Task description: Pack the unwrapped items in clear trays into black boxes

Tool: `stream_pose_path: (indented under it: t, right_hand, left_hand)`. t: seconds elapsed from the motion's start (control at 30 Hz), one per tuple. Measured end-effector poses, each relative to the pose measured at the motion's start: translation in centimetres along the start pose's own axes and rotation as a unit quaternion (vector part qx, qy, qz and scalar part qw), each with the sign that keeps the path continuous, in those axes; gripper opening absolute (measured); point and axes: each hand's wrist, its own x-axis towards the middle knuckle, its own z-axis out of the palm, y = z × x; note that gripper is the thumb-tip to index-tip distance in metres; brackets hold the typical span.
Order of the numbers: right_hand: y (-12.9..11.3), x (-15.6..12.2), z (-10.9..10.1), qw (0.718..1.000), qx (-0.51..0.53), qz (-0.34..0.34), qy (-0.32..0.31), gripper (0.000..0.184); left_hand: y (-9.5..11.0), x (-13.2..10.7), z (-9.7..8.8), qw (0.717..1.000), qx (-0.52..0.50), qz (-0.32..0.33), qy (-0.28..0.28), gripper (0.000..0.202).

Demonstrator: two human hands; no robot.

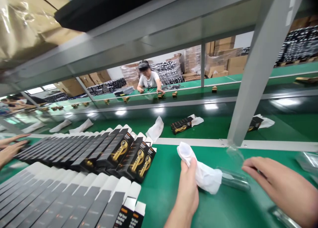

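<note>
Leftward, two fanned rows of flat black cartons (99, 151) with gold product prints and white end flaps cover the green worktable (161, 191) — the nearer row (62, 201) shows mostly grey-black faces. Another person's hands (11, 148) rest at the far left edge of these stacks. A grey metal upright (255, 75) rises from the table's white rail just beyond the right hand, partly blocking the view of the conveyor belt (213, 123) behind it. On that belt lie a loose white pouch (155, 129) and two black cartons with white pouches at their ends (185, 124) (259, 122). A seated co-worker (149, 80) leans on a farther table.

The left hand (187, 188) grips a soft white pouch (202, 171), crumpled, its open mouth turned up and away; it hangs just above the tabletop at centre. The right hand (278, 185) is spread loosely, fingers extended toward a clear plastic piece (233, 178) lying beside the pouch — contact cannot be told.
</note>
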Motion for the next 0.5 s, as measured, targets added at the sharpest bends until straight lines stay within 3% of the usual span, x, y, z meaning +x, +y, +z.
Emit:
stream_pose_path:
  t: [0.07,0.17,0.27,0.37,0.5]
  right_hand:
    - [-2.5,0.5,-0.2,0.997,0.023,-0.051,0.060,0.019]
    - [-6.5,0.8,1.3,0.987,0.040,-0.146,0.062,0.014]
    - [-8.7,0.3,3.2,0.983,0.031,-0.168,0.062,0.016]
    - [-8.6,-0.3,3.5,0.980,0.019,-0.186,0.074,0.023]
    - [-6.2,-0.5,2.0,0.979,0.023,-0.187,0.085,0.017]
  left_hand:
    - [-0.3,-0.5,0.5,1.000,-0.010,0.012,-0.025,0.058]
    - [-1.0,-1.7,1.3,0.998,0.009,0.023,-0.061,0.072]
    - [-1.7,-2.3,1.5,0.997,0.058,0.028,-0.030,0.074]
    - [-2.3,-2.2,1.2,0.996,0.079,0.020,-0.020,0.062]
    - [-2.2,-1.9,1.4,0.998,0.037,-0.005,-0.050,0.051]
